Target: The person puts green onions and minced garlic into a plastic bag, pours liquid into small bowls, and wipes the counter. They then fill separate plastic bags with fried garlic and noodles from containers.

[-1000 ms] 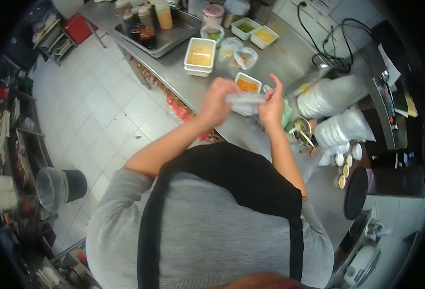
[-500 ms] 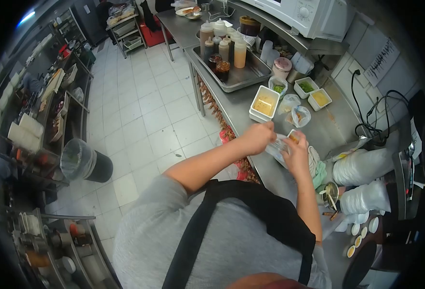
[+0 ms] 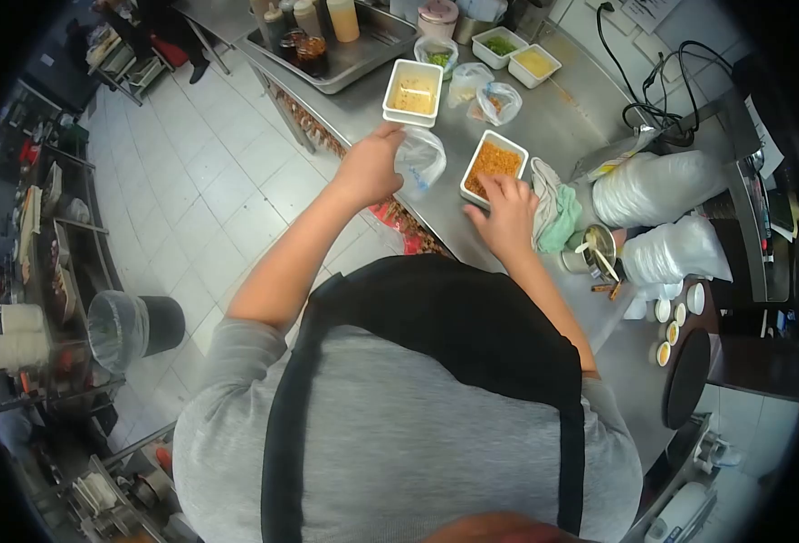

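My left hand point(image 3: 372, 168) is closed at the left edge of a clear plastic bag point(image 3: 421, 163), which hangs loose near the counter's front edge. My right hand point(image 3: 511, 215) is over the near end of a white rectangular container point(image 3: 521, 152) filled with orange crumbs point(image 3: 494, 161). Its fingertips reach over the rim to the crumbs, while the thumb stays apart, outside the container. Just beyond my left hand stands another white container point(image 3: 415, 93) with a yellowish residue inside. Small plastic bags point(image 3: 497, 104) of food lie to its right.
Tubs of chopped greens point(image 3: 500, 42) and yellow food point(image 3: 535, 63) sit farther back. A metal tray point(image 3: 363, 54) holds sauce bottles. To the right are a cloth point(image 3: 555, 213), a metal pot point(image 3: 600, 244) and bagged stacks of lids or bowls point(image 3: 648, 190). A bin point(image 3: 137, 326) stands on the floor.
My view has shifted, so the counter appears further up and left. My hands have moved apart; the right one has left the bag and now reaches over the crumb container.
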`<act>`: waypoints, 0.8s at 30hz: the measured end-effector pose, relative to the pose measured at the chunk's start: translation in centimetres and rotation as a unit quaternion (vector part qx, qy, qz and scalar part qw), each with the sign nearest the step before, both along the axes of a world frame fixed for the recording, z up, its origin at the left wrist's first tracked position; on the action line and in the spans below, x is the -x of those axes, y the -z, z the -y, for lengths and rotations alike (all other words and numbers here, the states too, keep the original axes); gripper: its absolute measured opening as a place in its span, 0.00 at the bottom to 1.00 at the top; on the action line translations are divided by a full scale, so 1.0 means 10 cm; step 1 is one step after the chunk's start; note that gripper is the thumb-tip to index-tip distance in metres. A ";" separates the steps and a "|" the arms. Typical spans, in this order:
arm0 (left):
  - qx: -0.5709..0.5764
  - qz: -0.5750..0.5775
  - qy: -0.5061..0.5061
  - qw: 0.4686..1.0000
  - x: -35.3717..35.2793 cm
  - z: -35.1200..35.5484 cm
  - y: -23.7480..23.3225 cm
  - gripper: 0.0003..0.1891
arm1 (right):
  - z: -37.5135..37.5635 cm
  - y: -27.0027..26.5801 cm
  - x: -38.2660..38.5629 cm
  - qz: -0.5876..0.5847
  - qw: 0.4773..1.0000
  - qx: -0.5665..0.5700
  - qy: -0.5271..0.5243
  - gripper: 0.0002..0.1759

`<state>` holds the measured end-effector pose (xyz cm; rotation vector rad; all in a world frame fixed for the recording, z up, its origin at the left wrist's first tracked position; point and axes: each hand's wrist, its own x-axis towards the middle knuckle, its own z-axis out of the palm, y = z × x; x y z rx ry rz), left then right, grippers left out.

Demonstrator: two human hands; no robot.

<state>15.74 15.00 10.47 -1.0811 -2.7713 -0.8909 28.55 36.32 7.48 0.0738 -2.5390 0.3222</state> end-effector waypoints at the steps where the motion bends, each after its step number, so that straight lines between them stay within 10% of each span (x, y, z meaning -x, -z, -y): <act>1: 0.000 0.006 -0.001 1.000 -0.01 0.00 0.02 0.31 | -0.13 0.19 -0.06 0.016 0.999 -0.025 0.022 0.13; 9: -0.059 0.023 0.023 0.998 -0.07 -0.08 0.10 0.32 | -0.70 0.27 -0.79 0.016 0.995 0.095 0.029 0.20; 14: -0.095 -0.073 0.064 0.991 0.04 -0.43 0.13 0.30 | -0.54 0.44 -0.97 0.074 0.963 0.261 -0.005 0.60; 24: -0.067 -0.100 0.103 0.987 0.21 -1.08 0.56 0.33 | -0.36 0.79 -0.80 -0.014 0.848 0.528 0.033 0.57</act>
